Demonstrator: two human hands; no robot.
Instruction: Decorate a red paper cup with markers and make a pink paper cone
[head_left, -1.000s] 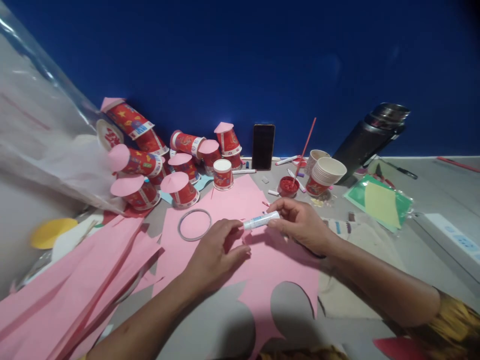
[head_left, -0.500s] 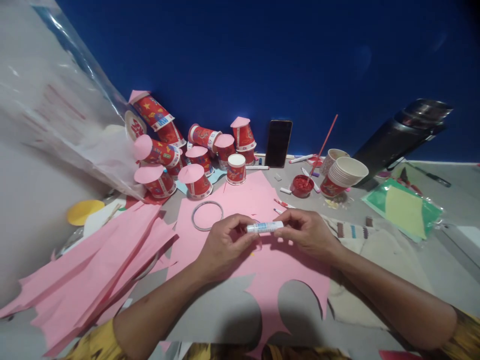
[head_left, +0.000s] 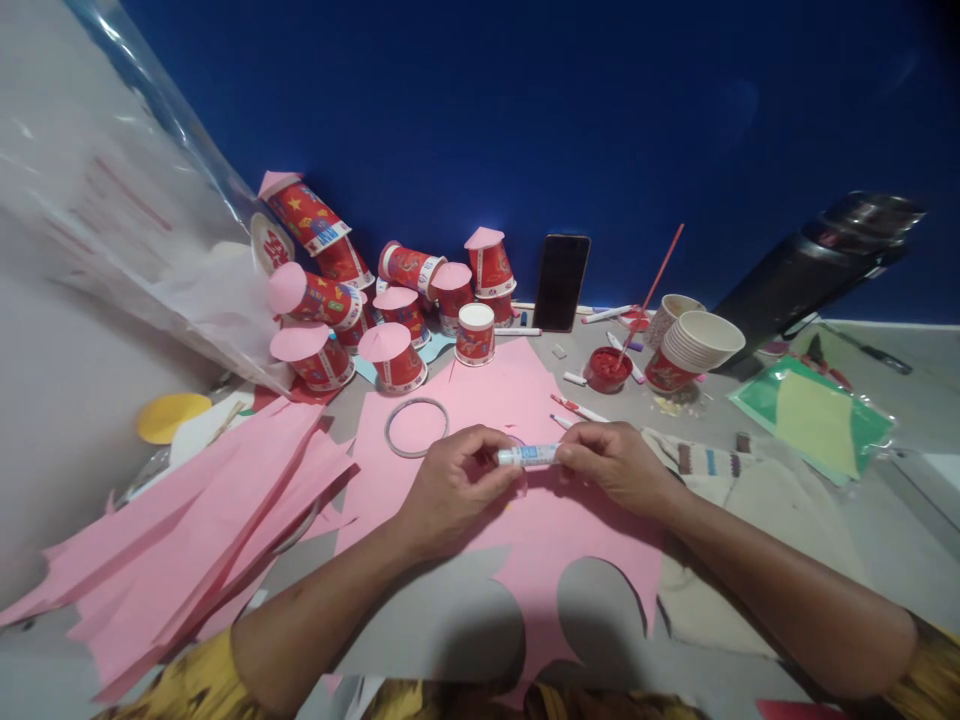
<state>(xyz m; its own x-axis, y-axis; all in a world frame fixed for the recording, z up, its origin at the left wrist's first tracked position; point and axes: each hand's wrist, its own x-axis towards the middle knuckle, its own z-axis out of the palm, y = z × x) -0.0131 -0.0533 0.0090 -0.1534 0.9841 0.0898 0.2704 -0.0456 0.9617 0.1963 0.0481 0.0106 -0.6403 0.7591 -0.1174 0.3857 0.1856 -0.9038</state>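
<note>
A small white glue stick (head_left: 529, 456) with a blue label lies level between both hands, above a pink paper sheet (head_left: 525, 540) with round cut-outs. My left hand (head_left: 454, 490) pinches its left end with closed fingers. My right hand (head_left: 619, 465) grips its right end, fingers curled. A thin metal ring (head_left: 416, 427) lies on the pink paper just left of my left hand.
Red paper cups with pink paper tops (head_left: 390, 310) pile up at the back left. A phone (head_left: 561, 283) leans on the blue wall. A stack of cups (head_left: 690, 350), a red paint pot (head_left: 606, 368), a black flask (head_left: 814, 275), green paper (head_left: 817, 415) and pink strips (head_left: 187, 540) surround.
My left hand rose from the pink paper and took hold of the glue stick's left end. Both hands now hold it closer together.
</note>
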